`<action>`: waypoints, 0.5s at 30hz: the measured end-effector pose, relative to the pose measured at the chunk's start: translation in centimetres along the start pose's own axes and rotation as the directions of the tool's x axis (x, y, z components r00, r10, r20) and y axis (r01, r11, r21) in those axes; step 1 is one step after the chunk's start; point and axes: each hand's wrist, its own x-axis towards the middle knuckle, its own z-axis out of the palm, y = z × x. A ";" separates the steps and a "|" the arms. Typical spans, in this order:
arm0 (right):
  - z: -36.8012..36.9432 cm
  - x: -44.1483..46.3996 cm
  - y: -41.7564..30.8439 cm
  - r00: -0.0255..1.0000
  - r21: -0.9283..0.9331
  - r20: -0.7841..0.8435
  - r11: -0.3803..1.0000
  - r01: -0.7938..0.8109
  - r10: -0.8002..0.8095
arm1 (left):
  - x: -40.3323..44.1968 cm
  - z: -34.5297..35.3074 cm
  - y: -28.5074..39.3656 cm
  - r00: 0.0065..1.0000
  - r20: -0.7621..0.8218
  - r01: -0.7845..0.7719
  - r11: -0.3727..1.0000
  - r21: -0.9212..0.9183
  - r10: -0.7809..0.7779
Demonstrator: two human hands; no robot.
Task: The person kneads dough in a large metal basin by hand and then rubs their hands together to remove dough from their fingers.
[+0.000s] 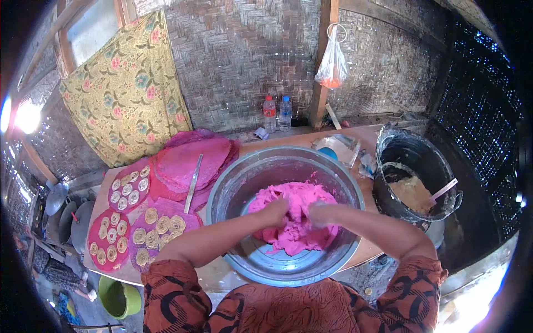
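A mass of bright pink dough (pixel 300 238) lies in the bottom of a large metal basin (pixel 222 183). My left hand (pixel 276 212) presses into the dough from the left, its fingers curled and partly sunk in it. Close beside it, my right hand (pixel 320 213) is closed into the dough too, a little blurred, with its fingertips hidden. Pink smears and bits cling to the basin's inner wall.
Left of the basin lie pink round sheets (pixel 191 161), a long flat blade (pixel 193 183) and pink mats with coiled noodle-like rounds (pixel 152 233). On the right stands a black bucket (pixel 413 172) of tan flour with a scoop (pixel 444 190). Two bottles (pixel 270 114) stand behind.
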 end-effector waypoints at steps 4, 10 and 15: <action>4.2 0.0 1.6 0.996 -0.240 0.070 0.968 0.073 -0.058 | 0.4 0.0 3.6 0.989 0.145 -0.054 0.995 0.079 0.042; 1.7 1.2 1.4 0.992 -0.116 0.066 0.988 -0.099 0.107 | 2.9 3.6 2.7 0.987 -0.032 -0.153 0.975 0.161 0.160; 1.5 1.4 1.9 0.933 0.154 -0.027 0.923 -0.352 0.360 | 3.7 1.8 1.5 0.930 -0.340 -0.154 0.988 -0.022 0.137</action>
